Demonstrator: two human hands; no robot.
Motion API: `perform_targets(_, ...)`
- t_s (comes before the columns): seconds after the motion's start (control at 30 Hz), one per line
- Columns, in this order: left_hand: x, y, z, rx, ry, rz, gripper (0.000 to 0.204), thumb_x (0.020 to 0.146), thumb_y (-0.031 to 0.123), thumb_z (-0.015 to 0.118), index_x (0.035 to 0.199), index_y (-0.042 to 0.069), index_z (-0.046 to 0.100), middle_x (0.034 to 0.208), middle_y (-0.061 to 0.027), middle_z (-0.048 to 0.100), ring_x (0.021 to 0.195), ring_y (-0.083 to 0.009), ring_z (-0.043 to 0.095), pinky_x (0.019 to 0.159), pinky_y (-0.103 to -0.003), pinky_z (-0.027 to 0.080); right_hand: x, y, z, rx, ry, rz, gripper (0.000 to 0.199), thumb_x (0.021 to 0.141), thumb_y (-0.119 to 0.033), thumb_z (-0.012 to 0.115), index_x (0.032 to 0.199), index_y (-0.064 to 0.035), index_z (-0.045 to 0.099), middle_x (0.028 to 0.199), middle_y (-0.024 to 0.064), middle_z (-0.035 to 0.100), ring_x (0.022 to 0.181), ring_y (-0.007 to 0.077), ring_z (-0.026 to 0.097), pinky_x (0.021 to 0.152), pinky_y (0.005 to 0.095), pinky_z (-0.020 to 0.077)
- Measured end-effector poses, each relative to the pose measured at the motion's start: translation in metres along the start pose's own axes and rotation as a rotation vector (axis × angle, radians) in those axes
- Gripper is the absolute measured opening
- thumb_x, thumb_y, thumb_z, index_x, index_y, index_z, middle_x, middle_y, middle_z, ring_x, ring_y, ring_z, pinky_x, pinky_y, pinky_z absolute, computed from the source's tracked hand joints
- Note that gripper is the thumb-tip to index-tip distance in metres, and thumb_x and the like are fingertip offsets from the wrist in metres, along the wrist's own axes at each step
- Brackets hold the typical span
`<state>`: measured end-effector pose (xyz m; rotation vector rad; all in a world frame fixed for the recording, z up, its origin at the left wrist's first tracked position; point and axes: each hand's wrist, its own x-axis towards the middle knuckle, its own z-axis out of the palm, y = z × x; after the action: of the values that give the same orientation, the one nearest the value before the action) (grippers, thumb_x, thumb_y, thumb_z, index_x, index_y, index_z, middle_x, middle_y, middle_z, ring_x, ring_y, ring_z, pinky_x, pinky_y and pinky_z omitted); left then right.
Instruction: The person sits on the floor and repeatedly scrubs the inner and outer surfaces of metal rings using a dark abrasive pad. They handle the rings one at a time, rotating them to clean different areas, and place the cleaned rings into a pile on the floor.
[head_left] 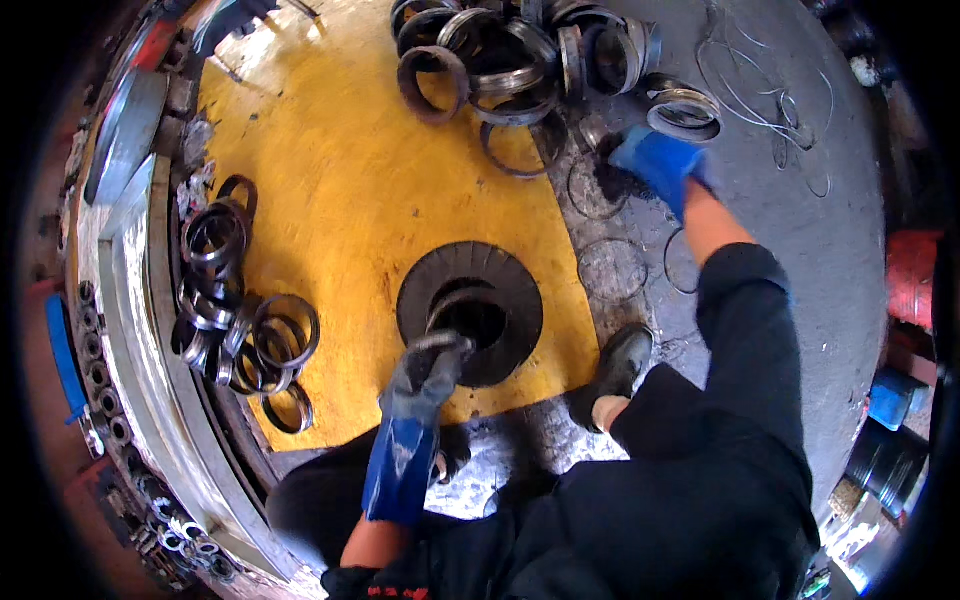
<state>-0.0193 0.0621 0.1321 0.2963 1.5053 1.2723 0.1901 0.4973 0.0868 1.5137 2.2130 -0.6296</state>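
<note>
Curling at the near side of the hole in a black round disc: left grip, blue-grey glove. Can't tell if it's clamped on anything. Ring sits in the disc's hole, dark inside. Right grip, blue glove, stretched out to the ring pile's near right edge; fingers blurred, can't tell if apart or together. Under the disc: yellow sheet on the grey floor. Far pile of metal rings straddles sheet and floor; smaller pile of rings at left, beside a long metal channel. Far right: red drum, blue container, black drum; contents can't be made out.
</note>
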Motion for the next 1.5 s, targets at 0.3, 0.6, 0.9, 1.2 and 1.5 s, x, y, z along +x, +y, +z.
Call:
perform_targets(0.3, -0.025, 0.049, -0.007, -0.041, 0.196, 0.142, 0.033, 0.091, 0.021, 0.068, 0.118, 0.005, 0.06, 0.104, -0.0108, 0.07, 0.086, -0.0167, 0.067, 0.072, -0.024, 0.052, -0.215, -0.092, 0.0, 0.915, -0.299, 0.01, 0.039, 0.079, -0.02, 0.075, 0.115, -0.0066, 0.068, 0.106, 0.0105, 0.07, 0.092, 0.0218, 0.067, 0.083, 0.0352, 0.0521)
perform_targets(0.6, -0.025, 0.007, -0.032, 0.119, -0.072, 0.102, 0.056, 0.087, 0.036, 0.07, 0.124, -0.003, 0.056, 0.108, -0.0107, 0.065, 0.095, -0.0173, 0.061, 0.083, -0.029, 0.049, -0.34, -0.201, 0.12, 0.662, 0.101, -0.326, 0.029, 0.076, -0.034, 0.073, 0.095, -0.0117, 0.073, 0.088, 0.0143, 0.071, 0.083, 0.026, 0.07, 0.074, 0.0353, 0.0547)
perform_targets(0.9, -0.028, -0.002, -0.028, 0.126, -0.015, -0.063, 0.056, 0.084, 0.031, 0.072, 0.126, -0.002, 0.054, 0.108, -0.0095, 0.065, 0.092, -0.0151, 0.062, 0.078, -0.025, 0.05, -0.29, -0.151, 0.224, 1.431, 0.094, 0.016, 0.023, 0.085, -0.019, 0.069, 0.103, -0.0054, 0.068, 0.09, 0.0075, 0.071, 0.077, 0.0157, 0.066, 0.069, 0.0306, 0.0538)
perform_targets(1.2, 0.051, -0.088, -0.071, -0.41, -0.086, -0.006, 0.045, 0.085, 0.019, 0.071, 0.126, 0.005, 0.057, 0.111, -0.0088, 0.065, 0.096, -0.0231, 0.064, 0.084, -0.033, 0.052, -0.286, -0.254, 0.17, 0.845, 0.643, -0.582, 0.051, 0.075, -0.024, 0.07, 0.122, -0.0055, 0.058, 0.119, 0.0171, 0.063, 0.104, 0.0362, 0.062, 0.092, 0.0412, 0.0494)
perform_targets(1.5, 0.068, -0.091, -0.09, 0.457, -0.13, 0.075, 0.034, 0.092, 0.015, 0.057, 0.123, 0.003, 0.058, 0.108, -0.01, 0.066, 0.095, -0.0226, 0.063, 0.081, -0.034, 0.05, -0.247, -0.267, 0.177, 0.566, 0.695, -0.475, 0.044, 0.073, -0.02, 0.071, 0.115, -0.0097, 0.061, 0.112, 0.0152, 0.064, 0.096, 0.036, 0.063, 0.082, 0.0467, 0.052)
